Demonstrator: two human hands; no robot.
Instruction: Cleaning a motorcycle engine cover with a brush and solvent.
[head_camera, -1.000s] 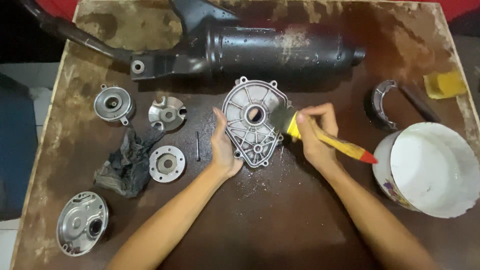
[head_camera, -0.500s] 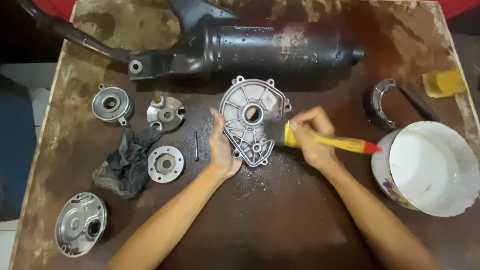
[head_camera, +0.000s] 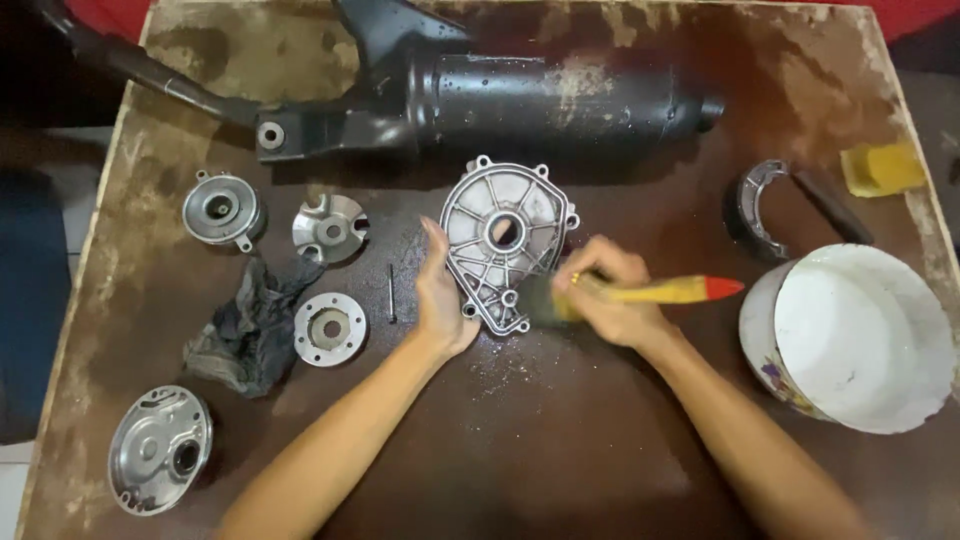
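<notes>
A ribbed grey metal engine cover (head_camera: 505, 240) lies flat at the middle of the brown table (head_camera: 560, 440). My left hand (head_camera: 440, 295) rests against its left edge, fingers flat and steadying it. My right hand (head_camera: 610, 300) is shut on a paintbrush (head_camera: 665, 292) with a yellow handle and red tip. The bristles touch the cover's lower right edge and are blurred. Wet specks lie on the table just below the cover.
A long black exhaust muffler (head_camera: 500, 100) lies across the back. Left of the cover are a thin pin (head_camera: 391, 290), three round metal parts (head_camera: 222, 210) (head_camera: 329, 228) (head_camera: 330, 328), a dark rag (head_camera: 250, 325) and a round plate (head_camera: 160, 450). At right stand a white bucket (head_camera: 860, 335), a brake shoe (head_camera: 755, 210) and a yellow sponge (head_camera: 882, 167).
My right hand has swung the brush from pointing down-right to nearly level and slid it down to the cover's lower right edge. The left hand has stayed in place.
</notes>
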